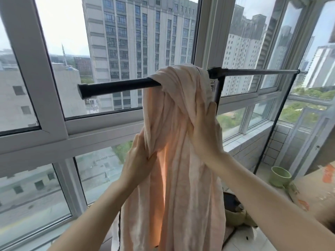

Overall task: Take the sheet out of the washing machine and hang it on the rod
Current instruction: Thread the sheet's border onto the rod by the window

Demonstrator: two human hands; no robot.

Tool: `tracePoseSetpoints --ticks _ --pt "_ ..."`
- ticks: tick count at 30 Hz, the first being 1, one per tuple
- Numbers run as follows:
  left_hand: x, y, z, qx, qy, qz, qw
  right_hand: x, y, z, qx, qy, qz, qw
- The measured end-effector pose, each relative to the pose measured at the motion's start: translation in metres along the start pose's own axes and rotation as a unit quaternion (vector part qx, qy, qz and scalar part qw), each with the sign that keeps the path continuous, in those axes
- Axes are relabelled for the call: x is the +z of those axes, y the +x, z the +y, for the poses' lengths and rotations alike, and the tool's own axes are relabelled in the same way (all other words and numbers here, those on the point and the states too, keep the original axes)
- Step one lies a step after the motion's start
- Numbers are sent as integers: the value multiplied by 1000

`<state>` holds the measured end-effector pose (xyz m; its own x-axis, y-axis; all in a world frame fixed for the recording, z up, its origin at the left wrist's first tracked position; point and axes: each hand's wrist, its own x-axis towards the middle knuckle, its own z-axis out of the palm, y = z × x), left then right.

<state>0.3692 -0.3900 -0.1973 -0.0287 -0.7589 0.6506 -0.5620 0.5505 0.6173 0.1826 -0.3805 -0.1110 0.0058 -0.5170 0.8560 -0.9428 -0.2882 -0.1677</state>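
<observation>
Sheet point(181, 160): pale pink, bunched and draped over the rod point(117, 87), hanging in long twisted folds from the bar down past the bottom edge of my view. I note it sits gathered in a narrow bundle near the middle of the rack, against the junction where the rod meets a vertical post point(218, 91), and is not spread along the bar. The rod is dark, runs roughly level across the window point(54, 109), and its left end is bare and free of cloth.

Left hand point(139, 156): raised to the left edge of the hanging cloth, thumb and fingers pinching a fold of the sheet between them. I record this as a firm pinch grip on the fabric.

Right hand point(204, 131): higher up, laid flat against the right side of the bundle with fingers straight and pointing upward, pressing on the cloth below the bar. I see no curl round the fabric; the hand is extended and only touching.

Green cup point(279, 176): stands on the counter at lower right, well apart from the sheet and both hands.
</observation>
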Motion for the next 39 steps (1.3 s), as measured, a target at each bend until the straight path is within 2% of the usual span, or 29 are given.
tracePoseSetpoints --ticks 4,8,11,14,17,20,25,28,33,35,37,39 --pt "-7 3 27 -8 -102 3 995 6 -19 -1 14 92 -14 996" --pt "-16 34 57 -14 -231 20 973 15 -32 3 80 255 -12 964" --pt "-11 58 65 -36 -246 15 968 24 -37 0 133 265 -39 954" --pt "2 66 59 -48 -224 -13 973 34 -41 -8 162 213 -51 962" --pt "6 67 46 -54 -221 -9 974 36 -46 -4 188 223 -72 954" --pt "0 63 43 -49 -175 35 983 31 -51 7 154 216 -58 962" --pt "2 46 23 5 -45 77 996 18 -39 19 90 172 -43 980" --pt "10 33 2 27 26 65 997 9 -16 20 62 136 -7 989" --pt "33 -6 -25 43 85 -3 996 9 19 -6 17 68 84 994" --pt "42 -14 -29 37 88 0 995 18 6 -15 18 39 57 997" --pt "45 -15 -28 32 80 4 996 32 -24 -12 54 44 6 998" --pt "43 -16 -28 35 78 6 996 45 -57 -6 134 142 -54 979"
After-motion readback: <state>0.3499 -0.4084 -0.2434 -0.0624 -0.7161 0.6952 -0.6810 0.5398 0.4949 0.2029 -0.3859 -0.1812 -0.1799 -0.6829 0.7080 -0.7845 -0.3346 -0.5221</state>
